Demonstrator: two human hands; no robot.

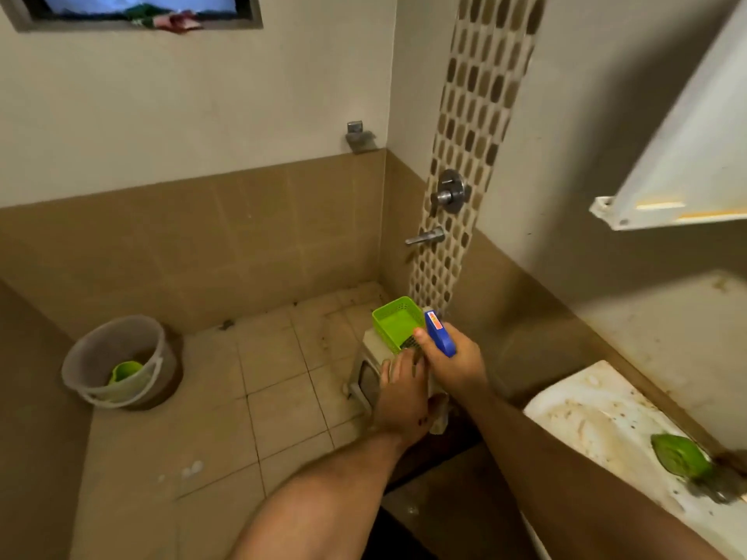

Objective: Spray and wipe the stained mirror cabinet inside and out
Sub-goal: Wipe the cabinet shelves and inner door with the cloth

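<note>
The right hand [454,359] grips a blue spray bottle [441,335] whose orange label [433,320] is too blurred to read. The left hand [404,394] lies flat, fingers straight, on what may be a white stool [368,349] carrying a green basket [398,321]. The mirror cabinet [687,163] hangs at two o'clock and a bucket [87,357] stands at eight.
</note>
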